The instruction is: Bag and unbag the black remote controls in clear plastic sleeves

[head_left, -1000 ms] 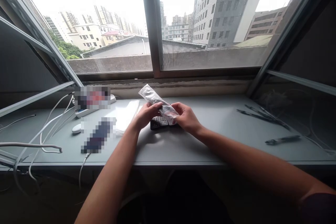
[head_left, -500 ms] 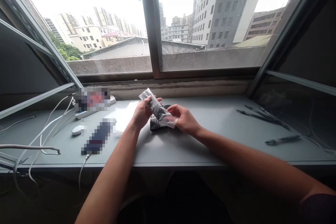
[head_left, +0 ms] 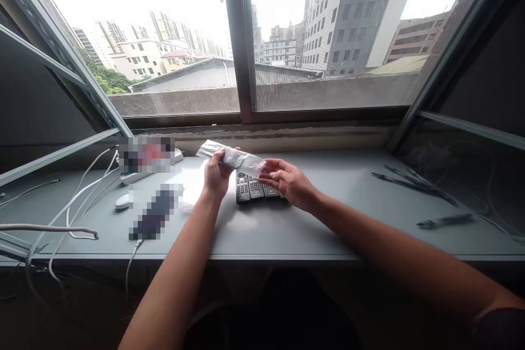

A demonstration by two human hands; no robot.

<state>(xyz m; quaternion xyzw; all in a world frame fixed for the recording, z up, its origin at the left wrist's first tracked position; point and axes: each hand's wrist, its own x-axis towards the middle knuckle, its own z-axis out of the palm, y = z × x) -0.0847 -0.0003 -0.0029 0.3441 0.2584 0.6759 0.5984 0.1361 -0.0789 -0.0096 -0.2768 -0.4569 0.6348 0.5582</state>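
A pale plastic sleeve (head_left: 240, 161) is held above the table, tilted down to the right; what is inside is hard to make out. My left hand (head_left: 217, 175) grips its left part, thumb on top. At the sleeve's right end is my right hand (head_left: 287, 180), fingers loosely bent and partly apart, its fingertips at the sleeve's edge. Beneath and just behind the hands, several black remote controls (head_left: 256, 190) lie side by side on the grey table (head_left: 254, 235).
On the left are a power strip (head_left: 178, 155), a white mouse (head_left: 122, 202), a blurred-out dark phone-like object (head_left: 153, 219), white cables (head_left: 68, 202) and white paper (head_left: 194, 175). Dark cables (head_left: 410, 181) and a bagged item (head_left: 445, 221) lie at the right. A window stands behind.
The sleeve has turned flatter and its printed-looking dark contents no longer show clearly. My right hand's fingers have spread, and more of the remotes below is visible.
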